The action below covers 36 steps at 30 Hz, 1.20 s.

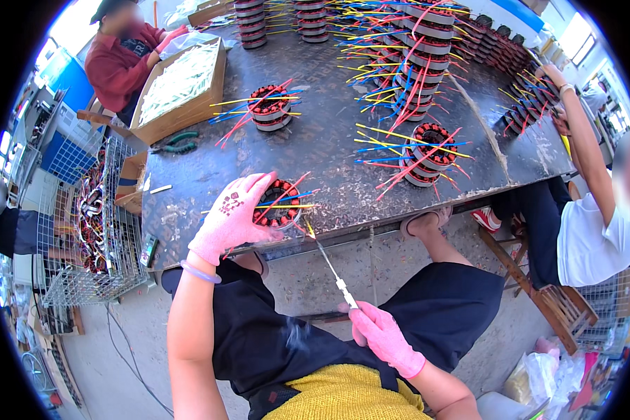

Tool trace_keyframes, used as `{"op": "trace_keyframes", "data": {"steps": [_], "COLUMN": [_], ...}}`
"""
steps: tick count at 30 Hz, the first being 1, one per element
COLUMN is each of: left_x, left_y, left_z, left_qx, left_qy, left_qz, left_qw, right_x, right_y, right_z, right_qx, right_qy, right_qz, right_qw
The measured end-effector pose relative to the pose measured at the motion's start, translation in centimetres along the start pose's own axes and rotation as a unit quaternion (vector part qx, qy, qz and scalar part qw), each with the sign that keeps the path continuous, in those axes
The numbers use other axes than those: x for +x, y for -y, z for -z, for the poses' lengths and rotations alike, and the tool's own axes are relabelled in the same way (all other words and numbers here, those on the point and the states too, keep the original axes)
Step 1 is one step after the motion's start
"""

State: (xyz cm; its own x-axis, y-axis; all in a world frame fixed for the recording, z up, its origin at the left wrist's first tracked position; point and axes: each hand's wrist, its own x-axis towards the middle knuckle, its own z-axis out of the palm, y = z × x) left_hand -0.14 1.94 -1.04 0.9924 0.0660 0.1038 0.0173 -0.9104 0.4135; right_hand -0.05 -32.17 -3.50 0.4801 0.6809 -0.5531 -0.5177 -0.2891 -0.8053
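In a pink glove, my left hand [236, 211] grips a motor stator [281, 203] at the table's near edge. Its ring shows black and red windings, with red, blue and yellow leads sticking out; my palm hides its left side. My right hand [388, 340], also gloved in pink, is closed around the lower end of a slender pale rod-like piece [329, 263] with a white section near my fingers. The rod's far end reaches a yellow bit beside the stator; whether they are joined I cannot tell.
Two stacked stators [427, 155] stand right of my hands, another stack [270, 108] farther back. Tall stator piles [420, 63] rise behind. A box of white strips [182, 84] and green-handled pliers [180, 143] lie left. Co-workers sit at far left and right.
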Motion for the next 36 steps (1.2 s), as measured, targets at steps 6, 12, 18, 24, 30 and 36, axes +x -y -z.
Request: {"op": "trace_keyframes", "data": {"steps": [6, 12, 18, 24, 30, 36], "left_x": [0.1, 0.1, 0.1, 0.1, 0.1, 0.1], "left_y": [0.2, 0.2, 0.3, -0.2, 0.0, 0.3], "left_z": [-0.2, -0.2, -0.4, 0.1, -0.1, -0.4], "left_qx": [0.009, 0.004, 0.009, 0.005, 0.006, 0.009], "left_qy": [0.001, 0.008, 0.008, 0.011, 0.008, 0.008], "left_qz": [-0.006, 0.002, 0.001, 0.005, 0.001, 0.002], "left_qw": [1.0, 1.0, 1.0, 1.0, 1.0, 1.0], "right_x": [0.2, 0.2, 0.4, 0.1, 0.1, 0.1], "right_y": [-1.0, -1.0, -1.4, -0.7, -0.6, -0.4], "right_z": [0.4, 0.4, 0.5, 0.3, 0.1, 0.3], "right_qx": [-0.007, 0.013, -0.018, 0.01, 0.025, 0.002], "right_qy": [0.006, 0.011, 0.009, 0.003, 0.001, 0.004], "right_qz": [0.014, 0.009, 0.021, 0.01, 0.004, 0.007], "right_qw": [1.0, 1.0, 1.0, 1.0, 1.0, 1.0]}}
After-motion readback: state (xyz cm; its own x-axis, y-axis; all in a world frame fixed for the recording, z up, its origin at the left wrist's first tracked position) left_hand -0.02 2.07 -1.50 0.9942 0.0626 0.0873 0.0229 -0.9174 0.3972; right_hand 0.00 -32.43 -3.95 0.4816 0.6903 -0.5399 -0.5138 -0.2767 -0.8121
